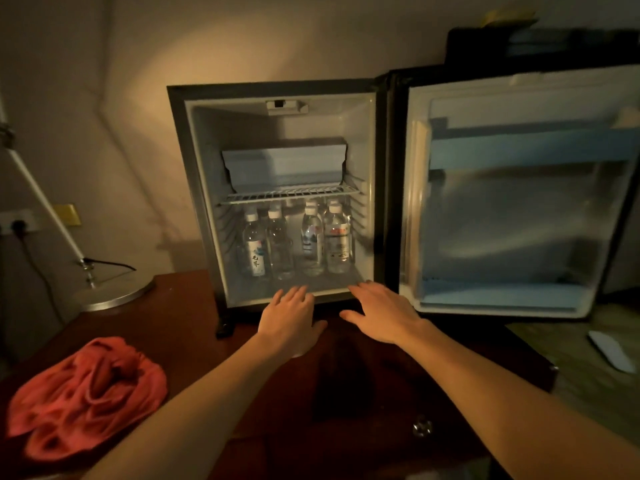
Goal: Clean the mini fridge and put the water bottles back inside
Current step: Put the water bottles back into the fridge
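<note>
We have both arms stretched toward the open mini fridge point(277, 188), and neither hand holds anything: the left hand point(291, 318) hovers palm down at the lower lip of the cabinet with its fingers loosely together, and the right hand point(382, 311) reaches beside it with fingers and thumb spread, fingertips just at the threshold. The water bottles point(298, 240) stand upright on the fridge floor under the wire shelf point(289, 195), at least four in front with more caps showing behind (how many in the back row we cannot tell). As we judge it, the step is either lifting them out or finishing their return. If emptying, we should take one bottle per hand by the body, front row first, and tilt each clear of the shelf above. The red cloth point(88, 393) lies bunched on the dark wooden table point(214, 323) at our left, untouched by either hand. Above the shelf sits the freezer box point(284, 168), with nothing visible in it; the open door point(512, 192) swings right, its lower rack apparently bare.
</note>
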A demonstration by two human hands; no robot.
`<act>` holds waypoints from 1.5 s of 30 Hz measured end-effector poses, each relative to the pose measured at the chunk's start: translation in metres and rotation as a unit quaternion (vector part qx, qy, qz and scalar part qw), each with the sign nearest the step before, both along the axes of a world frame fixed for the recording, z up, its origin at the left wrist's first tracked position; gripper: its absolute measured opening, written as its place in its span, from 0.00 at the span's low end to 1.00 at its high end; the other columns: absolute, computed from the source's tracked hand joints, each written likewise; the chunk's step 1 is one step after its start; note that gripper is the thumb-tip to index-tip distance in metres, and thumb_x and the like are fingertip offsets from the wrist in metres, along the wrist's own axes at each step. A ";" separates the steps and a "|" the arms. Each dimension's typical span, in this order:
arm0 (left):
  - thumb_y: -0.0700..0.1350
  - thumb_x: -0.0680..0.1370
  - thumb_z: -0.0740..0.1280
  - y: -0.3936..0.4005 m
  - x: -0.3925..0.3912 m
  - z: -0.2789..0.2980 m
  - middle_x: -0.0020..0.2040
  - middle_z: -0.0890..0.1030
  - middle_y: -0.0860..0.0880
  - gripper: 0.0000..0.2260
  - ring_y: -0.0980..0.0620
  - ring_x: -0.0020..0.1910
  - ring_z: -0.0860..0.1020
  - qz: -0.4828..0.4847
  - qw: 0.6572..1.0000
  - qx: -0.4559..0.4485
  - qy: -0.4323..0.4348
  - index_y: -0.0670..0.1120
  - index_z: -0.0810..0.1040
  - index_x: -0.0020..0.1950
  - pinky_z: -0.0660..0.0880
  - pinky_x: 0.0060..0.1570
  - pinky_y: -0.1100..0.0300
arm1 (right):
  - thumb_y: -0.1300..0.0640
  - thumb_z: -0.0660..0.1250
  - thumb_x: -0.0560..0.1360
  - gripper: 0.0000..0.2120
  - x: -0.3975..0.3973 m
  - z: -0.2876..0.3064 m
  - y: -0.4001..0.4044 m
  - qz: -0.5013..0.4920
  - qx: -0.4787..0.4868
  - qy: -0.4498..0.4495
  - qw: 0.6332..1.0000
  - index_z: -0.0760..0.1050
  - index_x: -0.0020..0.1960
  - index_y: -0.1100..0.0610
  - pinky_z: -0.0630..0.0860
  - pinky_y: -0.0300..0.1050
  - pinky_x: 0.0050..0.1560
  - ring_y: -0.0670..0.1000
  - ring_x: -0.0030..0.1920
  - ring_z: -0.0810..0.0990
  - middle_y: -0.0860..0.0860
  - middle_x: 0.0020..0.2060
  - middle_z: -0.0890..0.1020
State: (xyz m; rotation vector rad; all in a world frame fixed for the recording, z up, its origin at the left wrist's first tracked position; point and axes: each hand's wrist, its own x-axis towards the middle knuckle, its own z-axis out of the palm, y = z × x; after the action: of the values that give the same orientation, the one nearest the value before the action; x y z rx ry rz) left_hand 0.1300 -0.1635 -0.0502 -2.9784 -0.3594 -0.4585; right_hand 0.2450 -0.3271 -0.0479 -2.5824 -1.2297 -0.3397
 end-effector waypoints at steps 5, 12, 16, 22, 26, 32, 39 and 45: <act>0.59 0.80 0.58 -0.041 -0.009 0.012 0.72 0.70 0.49 0.23 0.49 0.73 0.65 -0.031 0.998 -0.019 -0.058 0.47 0.70 0.71 0.58 0.73 0.51 | 0.36 0.61 0.76 0.22 -0.014 0.013 -0.051 -0.027 0.044 0.021 0.998 0.72 0.65 0.46 0.76 0.53 0.54 0.52 0.59 0.77 0.47 0.57 0.79; 0.58 0.81 0.59 -0.099 0.013 0.034 0.60 0.78 0.51 0.17 0.50 0.59 0.76 -0.083 0.986 -0.048 -0.138 0.49 0.74 0.63 0.73 0.56 0.54 | 0.38 0.61 0.78 0.16 0.007 0.031 -0.128 -0.107 0.130 0.012 0.986 0.75 0.57 0.47 0.68 0.43 0.40 0.49 0.49 0.78 0.47 0.50 0.80; 0.57 0.80 0.61 -0.128 0.034 0.037 0.56 0.78 0.53 0.14 0.53 0.53 0.77 -0.108 0.978 -0.075 -0.159 0.51 0.73 0.61 0.71 0.48 0.58 | 0.38 0.63 0.76 0.12 0.031 0.033 -0.177 -0.165 0.203 0.018 0.965 0.77 0.49 0.46 0.71 0.45 0.41 0.48 0.44 0.78 0.44 0.43 0.80; 0.58 0.80 0.60 -0.168 0.070 0.038 0.56 0.78 0.53 0.15 0.53 0.51 0.76 -0.152 0.973 -0.089 -0.148 0.52 0.72 0.62 0.68 0.43 0.59 | 0.42 0.68 0.75 0.12 0.068 0.036 -0.232 -0.203 0.272 0.027 0.940 0.79 0.46 0.51 0.77 0.47 0.48 0.50 0.47 0.82 0.46 0.41 0.84; 0.59 0.80 0.60 -0.187 0.094 0.039 0.54 0.77 0.55 0.14 0.54 0.52 0.77 -0.160 0.970 -0.093 -0.157 0.53 0.73 0.60 0.71 0.43 0.59 | 0.31 0.60 0.74 0.21 0.091 0.041 -0.264 -0.252 0.260 0.030 0.932 0.74 0.38 0.49 0.75 0.46 0.38 0.47 0.37 0.79 0.43 0.33 0.79; 0.58 0.80 0.60 -0.206 0.132 0.041 0.58 0.78 0.54 0.17 0.55 0.53 0.76 -0.174 0.963 -0.112 -0.175 0.52 0.72 0.64 0.72 0.47 0.59 | 0.30 0.63 0.71 0.26 0.122 0.042 -0.302 -0.306 0.334 -0.012 0.892 0.70 0.35 0.54 0.62 0.41 0.27 0.47 0.28 0.74 0.49 0.27 0.76; 0.58 0.80 0.60 -0.226 0.166 0.042 0.61 0.77 0.53 0.16 0.51 0.58 0.76 -0.168 0.966 -0.126 -0.150 0.52 0.72 0.63 0.73 0.49 0.55 | 0.34 0.77 0.61 0.36 0.158 0.034 -0.312 -0.292 0.445 0.090 0.842 0.67 0.55 0.56 0.72 0.44 0.37 0.50 0.44 0.75 0.50 0.47 0.74; 0.57 0.80 0.59 -0.258 0.195 0.039 0.61 0.78 0.50 0.15 0.47 0.58 0.75 -0.189 0.965 -0.120 -0.139 0.50 0.73 0.62 0.74 0.52 0.52 | 0.22 0.70 0.52 0.56 0.171 0.027 -0.320 -0.259 0.466 0.095 0.841 0.64 0.67 0.57 0.72 0.48 0.55 0.52 0.59 0.72 0.51 0.59 0.71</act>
State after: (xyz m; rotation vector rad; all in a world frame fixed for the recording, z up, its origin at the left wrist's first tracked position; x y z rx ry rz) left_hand 0.3248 -0.4216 -0.0114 -3.2262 0.1529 -0.9400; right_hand 0.4156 -0.6472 -0.0213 -1.9253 -0.1394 -0.5831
